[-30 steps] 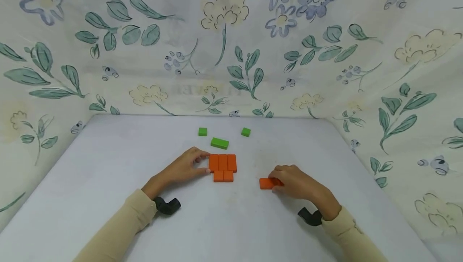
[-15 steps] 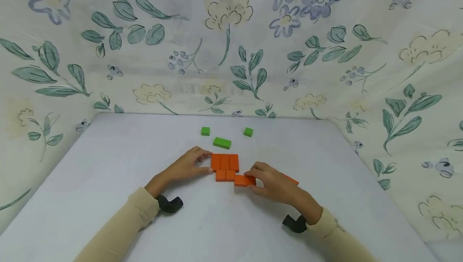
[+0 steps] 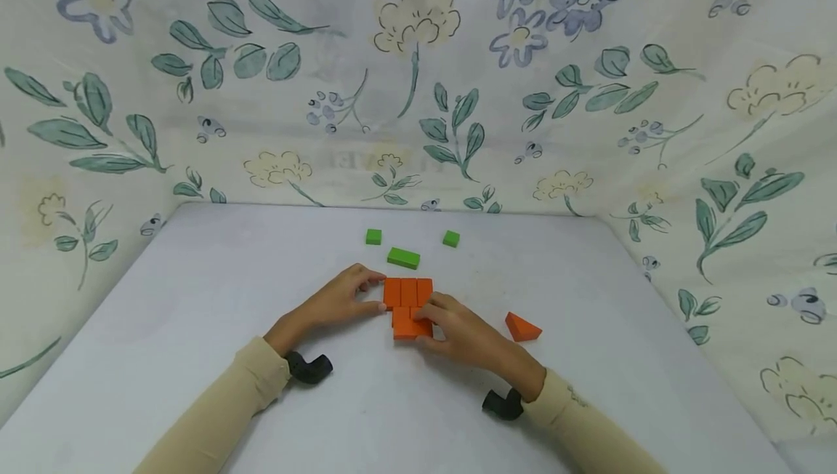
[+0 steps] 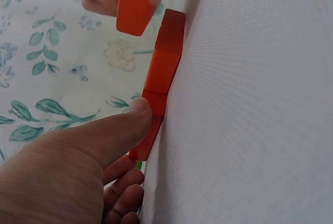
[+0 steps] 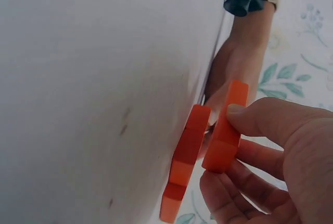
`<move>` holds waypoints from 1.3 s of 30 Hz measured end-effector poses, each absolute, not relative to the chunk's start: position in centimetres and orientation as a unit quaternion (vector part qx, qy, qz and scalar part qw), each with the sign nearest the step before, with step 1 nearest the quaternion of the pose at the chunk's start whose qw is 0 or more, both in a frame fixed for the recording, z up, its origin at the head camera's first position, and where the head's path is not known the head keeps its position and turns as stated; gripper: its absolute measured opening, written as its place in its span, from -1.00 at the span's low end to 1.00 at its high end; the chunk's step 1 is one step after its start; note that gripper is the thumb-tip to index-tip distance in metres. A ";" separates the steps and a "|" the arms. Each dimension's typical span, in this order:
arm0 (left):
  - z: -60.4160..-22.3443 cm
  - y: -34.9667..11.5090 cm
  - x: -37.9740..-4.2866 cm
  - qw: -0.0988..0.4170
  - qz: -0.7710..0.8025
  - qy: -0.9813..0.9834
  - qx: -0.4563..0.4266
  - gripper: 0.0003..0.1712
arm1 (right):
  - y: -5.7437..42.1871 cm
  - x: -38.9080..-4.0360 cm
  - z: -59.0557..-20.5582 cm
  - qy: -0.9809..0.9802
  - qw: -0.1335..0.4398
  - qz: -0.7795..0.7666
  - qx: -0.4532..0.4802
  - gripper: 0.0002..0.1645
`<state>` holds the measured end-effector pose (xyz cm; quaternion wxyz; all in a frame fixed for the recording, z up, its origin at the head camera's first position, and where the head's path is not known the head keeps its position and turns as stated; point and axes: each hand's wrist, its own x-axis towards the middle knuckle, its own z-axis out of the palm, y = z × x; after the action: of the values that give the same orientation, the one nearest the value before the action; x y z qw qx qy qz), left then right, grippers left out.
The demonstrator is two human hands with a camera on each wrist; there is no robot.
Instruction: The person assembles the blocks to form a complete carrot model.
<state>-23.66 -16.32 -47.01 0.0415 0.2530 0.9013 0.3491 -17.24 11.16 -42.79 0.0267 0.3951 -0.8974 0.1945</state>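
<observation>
Several orange blocks lie flat on the white table, three side by side with shorter ones at their near edge. My left hand holds the left block of the row, thumb at its near corner and index finger at its far one. In the left wrist view, that thumb presses against the block's edge. With my right hand I pinch an oblong orange block just over the near end of the group. The right wrist view shows the pinched block raised apart from the blocks below it.
An orange triangular block lies to the right of my right hand. Beyond the orange group are a long green block and two small green blocks, one left and one right. Behind the table hangs a floral cloth.
My right hand has carried the oblong orange block leftward to the near side of the group, uncovering the triangular block. The left hand has stayed at the row's left edge.
</observation>
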 end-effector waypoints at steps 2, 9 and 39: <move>-47.0 -16.4 -23.6 0.046 0.354 0.900 0.250 -0.32 | 10.9 -17.3 -42.9 -0.897 0.031 0.188 0.398 -0.64; -46.8 -16.5 -23.5 0.053 0.351 0.903 0.243 -0.30 | 10.7 -17.6 -43.6 -0.895 0.058 0.167 0.409 -0.66; -46.9 -16.3 -23.6 0.061 0.360 0.902 0.232 -0.31 | 11.1 -17.6 -44.3 -0.888 0.109 0.125 0.429 -0.63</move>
<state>-23.63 -16.31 -46.88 0.0615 0.2317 0.9016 0.3601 -17.56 11.14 -44.35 0.1093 0.4286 -0.8882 0.1245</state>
